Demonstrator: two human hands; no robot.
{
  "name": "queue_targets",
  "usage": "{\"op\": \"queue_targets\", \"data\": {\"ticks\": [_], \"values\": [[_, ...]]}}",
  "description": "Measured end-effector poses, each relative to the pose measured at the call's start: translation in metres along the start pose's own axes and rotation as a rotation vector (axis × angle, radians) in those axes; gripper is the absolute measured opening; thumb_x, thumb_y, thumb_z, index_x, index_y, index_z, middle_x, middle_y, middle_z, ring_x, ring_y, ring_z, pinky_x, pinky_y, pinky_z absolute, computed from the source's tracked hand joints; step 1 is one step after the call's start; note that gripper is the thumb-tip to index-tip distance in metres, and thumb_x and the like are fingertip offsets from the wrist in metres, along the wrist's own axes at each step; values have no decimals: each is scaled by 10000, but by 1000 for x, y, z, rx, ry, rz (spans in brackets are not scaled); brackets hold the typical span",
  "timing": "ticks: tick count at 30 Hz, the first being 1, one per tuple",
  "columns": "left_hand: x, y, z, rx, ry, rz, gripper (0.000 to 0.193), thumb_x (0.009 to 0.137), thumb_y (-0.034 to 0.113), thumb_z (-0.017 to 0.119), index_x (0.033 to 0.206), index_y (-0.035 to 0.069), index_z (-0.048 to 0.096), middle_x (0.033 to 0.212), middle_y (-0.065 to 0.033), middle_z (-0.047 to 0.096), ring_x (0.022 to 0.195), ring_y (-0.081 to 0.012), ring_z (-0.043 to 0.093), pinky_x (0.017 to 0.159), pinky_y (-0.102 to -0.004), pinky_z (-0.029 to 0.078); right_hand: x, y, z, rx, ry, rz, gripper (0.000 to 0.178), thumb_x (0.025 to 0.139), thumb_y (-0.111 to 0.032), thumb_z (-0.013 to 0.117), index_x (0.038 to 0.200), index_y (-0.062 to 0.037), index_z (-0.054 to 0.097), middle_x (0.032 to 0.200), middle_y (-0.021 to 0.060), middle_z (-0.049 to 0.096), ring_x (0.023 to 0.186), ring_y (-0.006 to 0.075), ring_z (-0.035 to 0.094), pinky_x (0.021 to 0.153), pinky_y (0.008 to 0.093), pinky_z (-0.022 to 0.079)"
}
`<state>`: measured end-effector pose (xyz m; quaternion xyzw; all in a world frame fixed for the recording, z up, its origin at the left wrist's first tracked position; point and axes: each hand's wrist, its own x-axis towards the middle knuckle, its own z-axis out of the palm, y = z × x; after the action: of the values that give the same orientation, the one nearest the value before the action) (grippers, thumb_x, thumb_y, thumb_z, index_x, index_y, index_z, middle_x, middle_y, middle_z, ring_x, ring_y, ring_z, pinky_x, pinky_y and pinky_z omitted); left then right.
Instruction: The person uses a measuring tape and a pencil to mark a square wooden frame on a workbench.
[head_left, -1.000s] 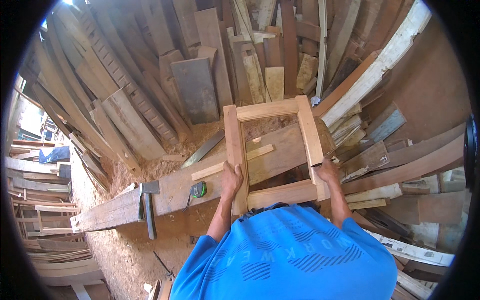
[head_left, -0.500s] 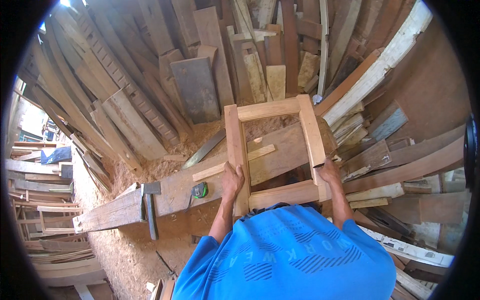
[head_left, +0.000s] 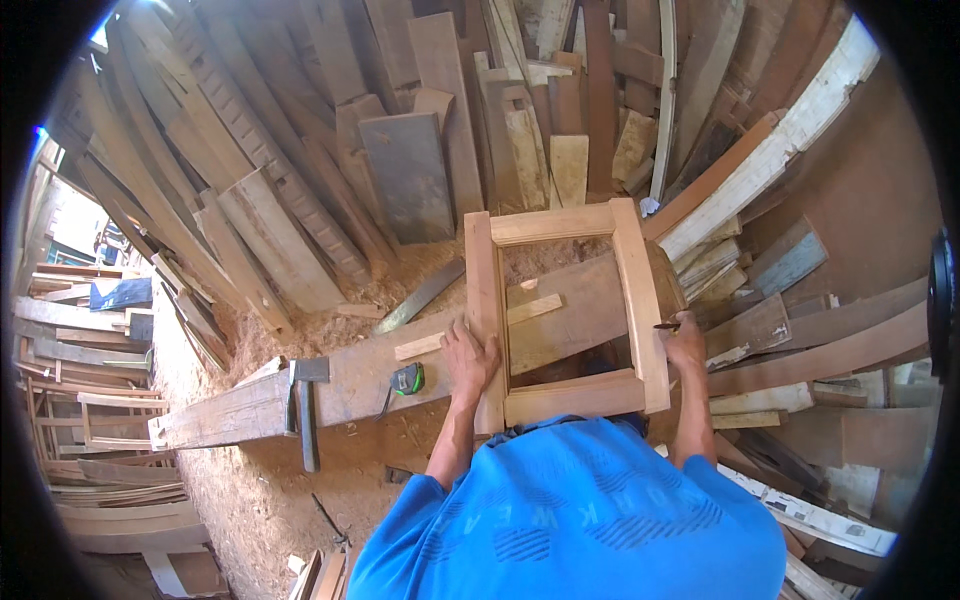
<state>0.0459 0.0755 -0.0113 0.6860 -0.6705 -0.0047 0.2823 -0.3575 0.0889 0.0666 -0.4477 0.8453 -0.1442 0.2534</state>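
Note:
A rectangular wooden frame rests tilted against my body, over a wide plank. My left hand grips its left upright, with the fingers laid over the wood. Beside the right upright, my right hand pinches a thin dark pencil or pen, whose tip points at the frame's side. On the plank left of the frame lie a hammer with a dark handle and a green and black tape measure. A light wooden strip passes behind the frame's left upright.
Many boards lean upright at the back. A dark slab stands among them. More timber is stacked on the right and further piles on the left. Sawdust covers the floor. A flat metal blade-like piece lies behind the plank.
My right hand has let go of the frame's right upright and moved slightly outward with the pencil or pen. My left hand's fingers have spread over the left upright. The view has shifted slightly.

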Motion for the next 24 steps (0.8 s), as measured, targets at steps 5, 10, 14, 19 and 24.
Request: {"op": "queue_targets", "data": {"ticks": [5, 10, 14, 19, 24], "values": [[33, 66, -20, -717, -575, -340, 397, 966, 188, 713, 1275, -41, 616, 1089, -124, 714, 1007, -188, 669, 911, -336, 539, 11, -21, 10, 769, -478, -141, 559, 830, -200, 793, 1312, -43, 558, 1079, 97, 626, 946, 194, 649, 858, 339, 543], [40, 124, 6, -1120, -982, -412, 343, 1045, 135, 625, 1341, -38, 615, 1169, -105, 721, 1053, -151, 665, 913, -295, 544, -1, -64, 64, 477, -598, -421, 712, 801, -235, 795, 1379, 38, 482, 1176, 188, 634, 1064, 293, 642, 937, 383, 531], [36, 102, 38, -1083, -1057, -393, 276, 1046, 99, 617, 1299, -5, 650, 1163, -59, 720, 1005, -107, 651, 879, -275, 535, 2, -77, 81, 256, -479, -594, 781, 738, -278, 822, 1340, 83, 479, 1176, 276, 624, 1094, 393, 642, 961, 423, 525], [42, 93, 47, -1151, -1055, -377, 65, 1020, 70, 646, 1071, 43, 674, 936, 14, 676, 848, -62, 609, 772, -248, 516, 21, -89, 64, 216, -661, -652, 623, 757, -245, 800, 1264, 22, 554, 1093, 235, 666, 1016, 371, 674, 896, 435, 538], [103, 67, 48, -1346, -696, -493, 35, 990, 101, 674, 978, 93, 643, 849, 48, 618, 790, -56, 562, 691, -220, 448, 82, -89, 18, 149, -454, -698, 439, 779, -111, 739, 1215, -87, 696, 1076, 175, 716, 981, 385, 674, 883, 455, 536]]}}
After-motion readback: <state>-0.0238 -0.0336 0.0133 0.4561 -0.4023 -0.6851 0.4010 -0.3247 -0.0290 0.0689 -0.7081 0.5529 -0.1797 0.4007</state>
